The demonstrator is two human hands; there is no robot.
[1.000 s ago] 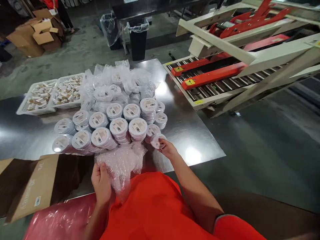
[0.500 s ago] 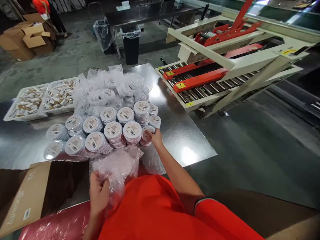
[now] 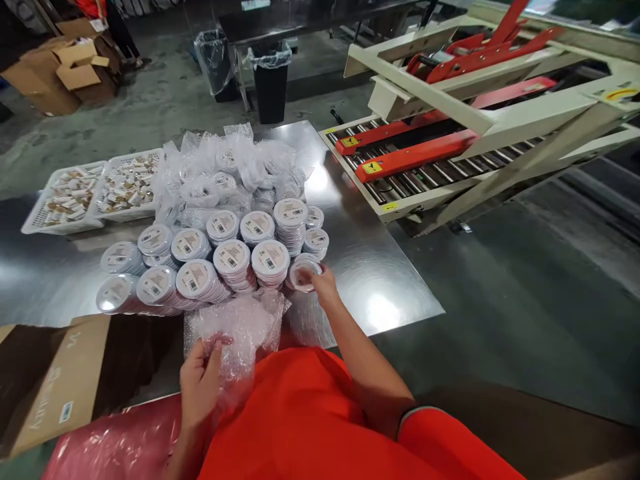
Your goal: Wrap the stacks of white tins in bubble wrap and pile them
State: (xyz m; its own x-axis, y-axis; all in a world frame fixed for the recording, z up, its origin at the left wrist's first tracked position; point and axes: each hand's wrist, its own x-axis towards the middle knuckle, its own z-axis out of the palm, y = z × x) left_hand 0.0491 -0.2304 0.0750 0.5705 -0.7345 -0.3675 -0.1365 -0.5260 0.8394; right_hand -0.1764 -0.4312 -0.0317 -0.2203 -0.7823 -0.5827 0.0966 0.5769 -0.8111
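My left hand [image 3: 201, 379] is closed on a bubble wrap bag [image 3: 233, 325] at the table's front edge, with some fingertips showing through the plastic. My right hand [image 3: 326, 288] pinches the rim of a round pale disc [image 3: 303, 274] at the right end of the front row. What lies under that disc is mostly hidden. Beside it stand several stacks of round discs, their tops bearing barcode labels, such as the labelled stack [image 3: 271, 259]. Behind these stacks lies a heap of bubble-wrapped discs [image 3: 225, 167].
Two white baskets [image 3: 37, 223] of small white-and-brown pieces stand at the metal table's [image 3: 373, 267] left. An open carton [image 3: 60, 387] and pink plastic [image 3: 125, 440] are at lower left. Beyond the right edge stands a red-and-cream roller machine [image 3: 410, 167]. A person [image 3: 117, 27] stands far left.
My right hand has drawn the pale disc slightly toward me, tilting its face up. My left hand's fingers have moved further into the bubble wrap bag. The view has shifted slightly.
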